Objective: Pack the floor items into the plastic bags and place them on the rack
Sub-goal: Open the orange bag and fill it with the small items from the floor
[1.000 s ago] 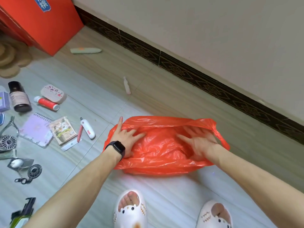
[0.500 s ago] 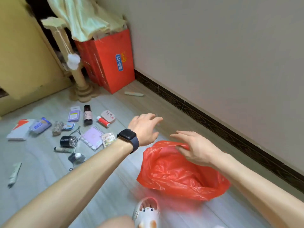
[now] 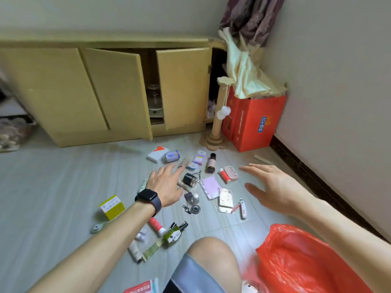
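Two empty hands, left hand and right hand, hover fingers-spread over scattered floor items, probably choosing a pick; red plastic bag lies close for loading.

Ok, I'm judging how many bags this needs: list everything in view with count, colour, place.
plastic bag: 1, red-orange, floor at lower right
small items: many, mixed, scattered mid-floor
brown bottle: 1, brown, upright, far side of the items
notebook: 1, lilac, flat among them
box: 1, yellow-green, left of them
green bottle: 1, green, lying near knee
red-and-white tubes: 2, one beside each bottle
paper bag: 1, red, in the corner
scratching post: 1, tan, left of paper bag
cabinet: 1, yellow, back wall, doors ajar
left hand: 1, dark watch on wrist, fingers spread over the items
right hand: 1, fingers spread, empty
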